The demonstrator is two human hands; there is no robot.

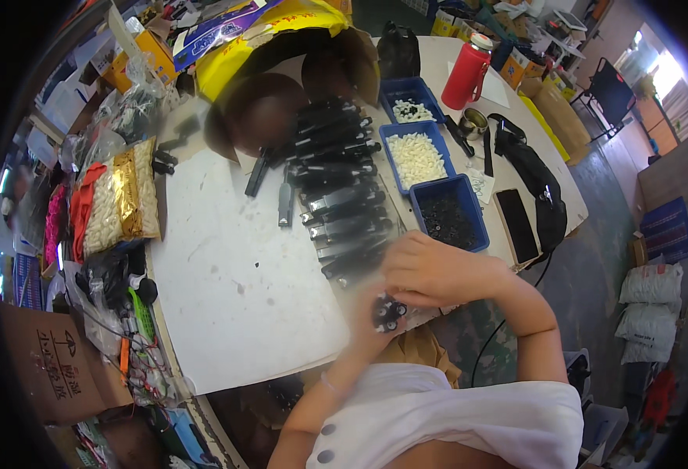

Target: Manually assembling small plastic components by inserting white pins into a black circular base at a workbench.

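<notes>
We hold a small black plastic part with pale round studs (389, 314) pinched at the near table edge in our left hand (371, 324), our right hand (430, 273) closed over its top, touching, its long axis unclear.

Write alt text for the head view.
Both hands, left hand and right hand, hold a small black part over a white work table. Beyond them lie a row of black parts, three blue bins and a red bottle.
</notes>
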